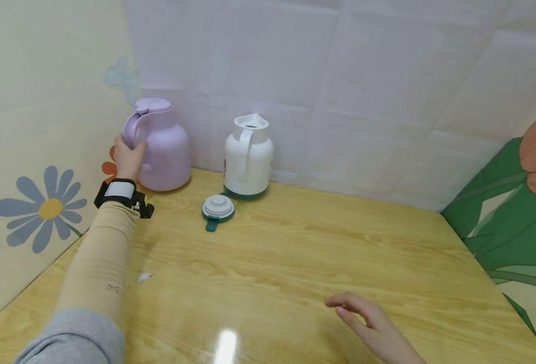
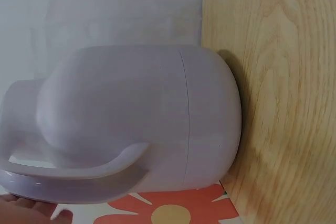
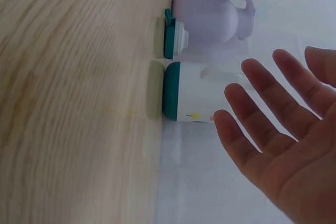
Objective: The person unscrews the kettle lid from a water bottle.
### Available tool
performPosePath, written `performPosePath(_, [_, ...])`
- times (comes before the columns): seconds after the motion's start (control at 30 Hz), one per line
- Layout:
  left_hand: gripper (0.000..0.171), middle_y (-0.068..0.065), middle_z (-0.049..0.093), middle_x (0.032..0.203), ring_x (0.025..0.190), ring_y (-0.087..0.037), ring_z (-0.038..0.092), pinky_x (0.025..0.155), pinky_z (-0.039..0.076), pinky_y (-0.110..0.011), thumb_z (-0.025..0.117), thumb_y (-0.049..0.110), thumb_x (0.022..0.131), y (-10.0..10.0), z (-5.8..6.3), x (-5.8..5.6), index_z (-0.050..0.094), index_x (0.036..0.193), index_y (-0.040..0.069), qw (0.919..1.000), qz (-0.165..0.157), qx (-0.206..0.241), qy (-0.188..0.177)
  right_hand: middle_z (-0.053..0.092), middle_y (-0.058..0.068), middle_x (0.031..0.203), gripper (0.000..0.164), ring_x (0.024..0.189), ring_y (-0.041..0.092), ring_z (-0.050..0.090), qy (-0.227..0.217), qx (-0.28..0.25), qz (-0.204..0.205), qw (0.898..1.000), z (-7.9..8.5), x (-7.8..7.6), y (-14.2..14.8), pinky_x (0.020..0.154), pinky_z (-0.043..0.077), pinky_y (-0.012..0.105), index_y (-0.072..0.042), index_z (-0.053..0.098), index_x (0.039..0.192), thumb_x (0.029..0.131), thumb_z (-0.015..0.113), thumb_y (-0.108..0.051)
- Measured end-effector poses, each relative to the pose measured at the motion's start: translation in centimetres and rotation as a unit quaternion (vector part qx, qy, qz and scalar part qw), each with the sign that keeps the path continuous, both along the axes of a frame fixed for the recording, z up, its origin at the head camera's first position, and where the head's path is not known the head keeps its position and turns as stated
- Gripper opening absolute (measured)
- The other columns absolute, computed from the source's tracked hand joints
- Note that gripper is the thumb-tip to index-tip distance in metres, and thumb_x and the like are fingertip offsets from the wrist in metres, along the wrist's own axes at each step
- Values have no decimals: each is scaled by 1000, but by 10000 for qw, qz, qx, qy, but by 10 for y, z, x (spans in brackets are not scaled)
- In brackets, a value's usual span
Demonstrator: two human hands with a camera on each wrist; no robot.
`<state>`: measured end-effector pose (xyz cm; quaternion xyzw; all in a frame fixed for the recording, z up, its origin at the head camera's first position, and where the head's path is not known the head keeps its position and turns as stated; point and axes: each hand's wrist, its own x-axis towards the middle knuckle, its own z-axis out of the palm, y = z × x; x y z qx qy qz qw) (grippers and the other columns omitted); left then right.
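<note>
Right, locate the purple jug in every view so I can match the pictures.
Head: the purple jug stands upright, upper left.
Left wrist: the purple jug appears sideways, filling the left and middle.
Right wrist: the purple jug appears sideways, top, right of centre.
Shared landmark: the red flower near it.

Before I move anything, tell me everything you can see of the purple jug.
The purple jug is smooth, pale lilac and looks like plastic, with a rounded body, narrower neck, loop handle and a lid on top. A thin seam rings its lower body. It stands upright on the wood-grained table, near the pale backdrop, left of the white jug. The left grip holds its handle. Its inside is hidden.
</note>
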<state>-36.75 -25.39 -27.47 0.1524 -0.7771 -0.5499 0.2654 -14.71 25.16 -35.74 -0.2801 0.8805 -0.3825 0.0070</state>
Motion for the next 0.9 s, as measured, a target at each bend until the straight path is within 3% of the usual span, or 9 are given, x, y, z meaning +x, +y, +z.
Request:
performPosePath(0.2, [58, -18, 35, 143, 129, -27, 36, 109, 30, -38, 45, 31, 94, 1, 0, 4, 28, 141, 1, 9999, -161, 35, -29, 64, 13, 110, 24, 102, -2, 54, -461, 65, 51, 9989, -3, 1, 4, 76, 48, 21, -3, 60, 115, 99, 44, -12])
performPosePath(0.37, [56, -20, 43, 129, 115, -27, 42, 100, 37, -39, 48, 36, 92, 5, 2, 2, 37, 129, -5, 9994, -276, -153, -163, 64, 14, 110, 24, 102, -2, 54, -463, 14, 168, 9988, -7, 3, 5, 76, 48, 21, -2, 60, 114, 99, 44, -11])
performPosePath(0.5, [61, -22, 45, 130, 115, -27, 43, 102, 36, -40, 52, 37, 91, 7, 5, 0, 38, 131, -7, 9973, -666, -157, -251, 63, 15, 111, 24, 103, -2, 54, -501, -39, 245, 9984, -11, 5, 6, 77, 48, 21, -2, 59, 115, 99, 43, -10])
performPosePath(0.57, [59, -16, 53, 120, 108, -22, 48, 100, 37, -36, 54, 36, 89, 9, 6, -2, 41, 128, -6, 9952, -939, -106, -256, 63, 15, 112, 25, 104, -3, 53, -658, -72, 248, 9975, -12, 6, 6, 78, 48, 21, -2, 58, 116, 99, 43, -11])
performPosePath(0.63, [47, -5, 62, 100, 93, -13, 55, 92, 42, -29, 56, 32, 89, 10, 6, -4, 47, 119, -3, 9917, -1266, 101, -185, 62, 16, 113, 26, 104, -3, 52, -849, -95, 232, 9961, -13, 7, 7, 78, 48, 21, -2, 58, 117, 100, 42, -12])
performPosePath(0.7, [29, 8, 61, 76, 73, -5, 56, 78, 45, -21, 56, 25, 89, 13, 5, -5, 50, 105, 2, 9875, -1542, 333, -27, 62, 16, 113, 26, 104, -4, 52, -1000, -100, 204, 9947, -14, 7, 7, 79, 48, 22, -2, 58, 117, 100, 42, -14])
performPosePath(0.73, [21, 11, 58, 66, 64, -2, 55, 71, 45, -18, 56, 21, 89, 14, 5, -5, 50, 99, 3, 9830, -1713, 652, 83, 61, 16, 113, 27, 104, -4, 52, -1066, -93, 175, 9941, -14, 8, 7, 79, 48, 22, -3, 58, 118, 100, 42, -15])
performPosePath(0.8, [11, 12, 57, 56, 53, -2, 55, 59, 46, -16, 56, 14, 89, 16, 4, -6, 49, 91, 6, 9731, -1934, 1214, 290, 62, 16, 113, 27, 104, -3, 52, -1095, -72, 161, 9938, -15, 9, 7, 78, 48, 22, -2, 58, 117, 100, 42, -15])
performPosePath(0.9, [13, 9, 53, 50, 46, -2, 50, 52, 42, -15, 59, 13, 88, 19, 3, -8, 50, 80, 7, 9617, -1978, 1801, 592, 62, 14, 113, 27, 103, -2, 53, -1237, -53, 84, 9923, -15, 11, 7, 78, 48, 22, -3, 58, 117, 100, 42, -17])
